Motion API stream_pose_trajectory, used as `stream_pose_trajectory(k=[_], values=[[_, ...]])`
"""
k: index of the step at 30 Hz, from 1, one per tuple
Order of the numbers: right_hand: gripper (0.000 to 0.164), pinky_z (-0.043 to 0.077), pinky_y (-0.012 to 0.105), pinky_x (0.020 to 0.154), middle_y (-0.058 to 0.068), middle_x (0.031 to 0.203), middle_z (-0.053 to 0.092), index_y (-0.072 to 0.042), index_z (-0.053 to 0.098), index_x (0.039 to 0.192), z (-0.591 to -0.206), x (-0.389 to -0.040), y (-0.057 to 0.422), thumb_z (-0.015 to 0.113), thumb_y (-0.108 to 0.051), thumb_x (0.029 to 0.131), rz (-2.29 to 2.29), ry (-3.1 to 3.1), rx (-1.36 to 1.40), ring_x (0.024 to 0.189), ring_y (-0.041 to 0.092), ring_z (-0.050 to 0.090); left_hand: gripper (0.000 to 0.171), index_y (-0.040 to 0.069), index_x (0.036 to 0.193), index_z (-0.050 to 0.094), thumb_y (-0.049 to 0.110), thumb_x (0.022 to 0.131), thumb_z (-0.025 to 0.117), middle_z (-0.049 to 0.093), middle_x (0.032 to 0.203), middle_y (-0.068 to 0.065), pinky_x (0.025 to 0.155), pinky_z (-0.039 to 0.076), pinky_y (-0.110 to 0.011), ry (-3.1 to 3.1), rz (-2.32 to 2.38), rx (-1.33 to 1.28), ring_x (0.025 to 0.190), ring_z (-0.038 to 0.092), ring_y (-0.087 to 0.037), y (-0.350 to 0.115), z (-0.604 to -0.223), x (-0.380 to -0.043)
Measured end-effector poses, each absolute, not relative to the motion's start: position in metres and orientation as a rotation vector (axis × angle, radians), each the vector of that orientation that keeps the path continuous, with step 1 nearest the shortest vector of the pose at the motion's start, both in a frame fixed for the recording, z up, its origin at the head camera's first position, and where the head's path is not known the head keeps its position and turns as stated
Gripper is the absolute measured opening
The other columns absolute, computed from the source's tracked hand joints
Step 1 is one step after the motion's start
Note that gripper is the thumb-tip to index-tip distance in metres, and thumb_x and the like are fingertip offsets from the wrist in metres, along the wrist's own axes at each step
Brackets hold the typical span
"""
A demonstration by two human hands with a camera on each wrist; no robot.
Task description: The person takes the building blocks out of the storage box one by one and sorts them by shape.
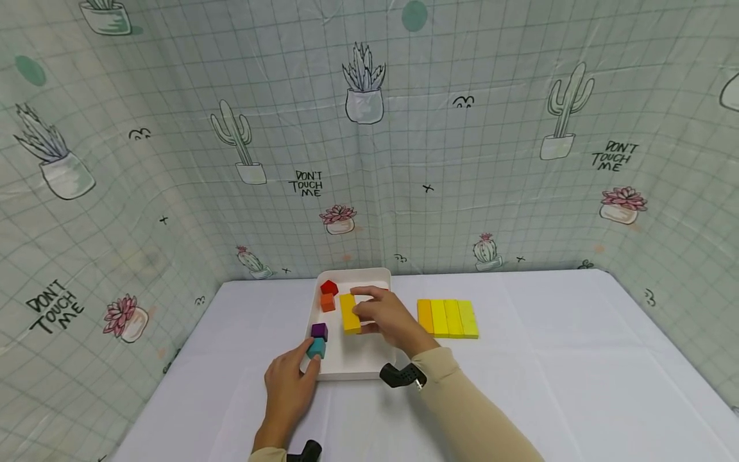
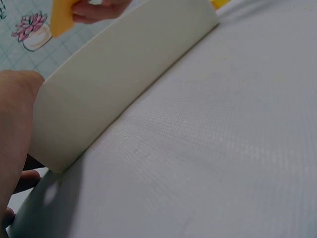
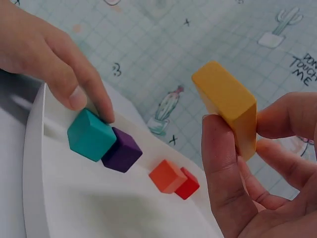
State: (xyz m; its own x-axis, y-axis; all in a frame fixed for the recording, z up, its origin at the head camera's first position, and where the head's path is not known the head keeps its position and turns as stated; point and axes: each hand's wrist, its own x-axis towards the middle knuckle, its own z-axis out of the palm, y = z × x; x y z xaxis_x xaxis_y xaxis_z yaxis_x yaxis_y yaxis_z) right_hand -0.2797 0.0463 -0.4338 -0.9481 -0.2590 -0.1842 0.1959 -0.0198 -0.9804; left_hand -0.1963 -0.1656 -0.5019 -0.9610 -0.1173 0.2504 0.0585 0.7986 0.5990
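In the head view my right hand point(image 1: 389, 317) holds a golden-yellow rectangular block point(image 1: 349, 314) above the white tray point(image 1: 352, 372). The right wrist view shows that block point(image 3: 225, 96) tilted, pinched between thumb and fingertips. At the tray's near left corner is my left hand point(image 1: 291, 382), thumb and index finger extended around the top of a teal cube point(image 3: 91, 135). A purple cube point(image 3: 122, 150) sits against the teal one. Farther along the same side are an orange cube point(image 1: 327, 302) and a red block point(image 1: 329, 287). In the left wrist view the left thumb point(image 2: 20, 99) lies at the tray's rim.
Right of the tray, several flat blocks point(image 1: 448, 319) lie side by side in a row, from golden to lime yellow. A white cloth point(image 1: 548, 385) covers the table. Behind it hangs a gridded curtain point(image 1: 416, 154) with cactus drawings.
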Motion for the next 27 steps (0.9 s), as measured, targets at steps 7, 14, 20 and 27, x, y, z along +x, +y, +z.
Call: stream_pose_trajectory(k=[7,14,20,27], values=[[0.048,0.059,0.035,0.079,0.014,0.121,0.057,-0.012,0.060,0.138,-0.432,-0.273,0.053,0.066,-0.012,0.091,-2.076,1.933,-0.077,0.096,0.029,0.061,0.042,0.013,0.138,0.063,0.025,0.097,0.060,0.065,0.130,-0.015,0.108,0.026,-0.062,-2.707,-0.914,0.045,0.125,0.051,-0.038,-0.166,-0.503,-0.197],[0.043,0.059,0.035,0.078,0.014,0.120,0.058,-0.014,0.063,0.134,-0.437,-0.265,0.063,0.065,-0.012,0.091,-2.128,1.960,-0.057,0.093,0.028,0.060,0.041,0.012,0.136,0.064,0.023,0.096,0.062,0.066,0.129,-0.015,0.107,0.028,-0.062,-2.678,-0.914,0.012,0.123,0.053,-0.038,-0.168,-0.504,-0.198],[0.043,0.059,0.035,0.076,0.012,0.120,0.059,-0.014,0.064,0.133,-0.438,-0.254,0.073,0.065,-0.011,0.089,-2.143,1.998,-0.045,0.090,0.027,0.061,0.041,0.012,0.136,0.064,0.024,0.096,0.062,0.066,0.129,-0.015,0.107,0.028,-0.061,-2.675,-0.922,0.006,0.123,0.053,-0.038,-0.169,-0.505,-0.196],[0.041,0.058,0.036,0.074,0.014,0.108,0.061,-0.015,0.065,0.130,-0.431,-0.253,0.091,0.065,-0.008,0.090,-2.214,2.007,0.002,0.088,0.026,0.061,0.042,0.012,0.137,0.063,0.024,0.097,0.061,0.065,0.131,-0.015,0.108,0.026,-0.061,-2.692,-0.935,0.017,0.125,0.051,-0.037,-0.168,-0.503,-0.196]])
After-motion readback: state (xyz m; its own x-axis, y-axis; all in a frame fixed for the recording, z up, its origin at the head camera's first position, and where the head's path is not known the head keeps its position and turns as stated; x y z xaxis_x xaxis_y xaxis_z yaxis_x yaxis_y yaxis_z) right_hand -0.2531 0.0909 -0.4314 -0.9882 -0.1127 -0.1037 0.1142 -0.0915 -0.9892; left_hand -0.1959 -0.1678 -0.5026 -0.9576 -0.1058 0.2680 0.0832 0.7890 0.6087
